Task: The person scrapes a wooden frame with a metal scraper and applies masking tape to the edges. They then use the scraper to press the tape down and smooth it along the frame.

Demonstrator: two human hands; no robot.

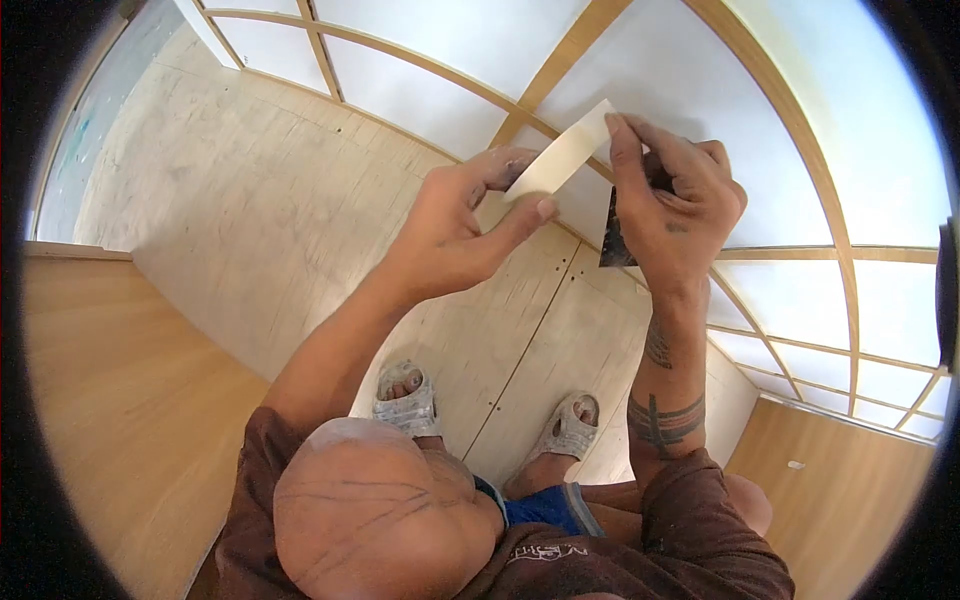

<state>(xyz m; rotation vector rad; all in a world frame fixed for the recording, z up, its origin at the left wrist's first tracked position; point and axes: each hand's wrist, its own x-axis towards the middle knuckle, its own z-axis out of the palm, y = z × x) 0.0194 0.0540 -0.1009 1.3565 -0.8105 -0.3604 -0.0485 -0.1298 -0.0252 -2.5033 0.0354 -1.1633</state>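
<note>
A cream-coloured strip of masking tape (565, 150) stretches between my two hands, in front of the white wall panels. My left hand (455, 225) grips its lower end, with the thumb in front and the fingers behind. Whether a roll sits inside that hand cannot be made out. At the upper end, my right hand (680, 200) pinches the strip between thumb and forefinger. The same hand also has a dark, flat, straight-edged sheet or blade (614, 240) tucked in it, hanging below the palm; its upper part is hidden by the hand.
White panels (680, 110) framed by wooden strips (575, 50) rise ahead and to the right. Plywood flooring (300, 200) with a seam lies below, under my sandalled feet (408, 400). Wooden boards stand at the left (130, 400) and lower right (830, 480).
</note>
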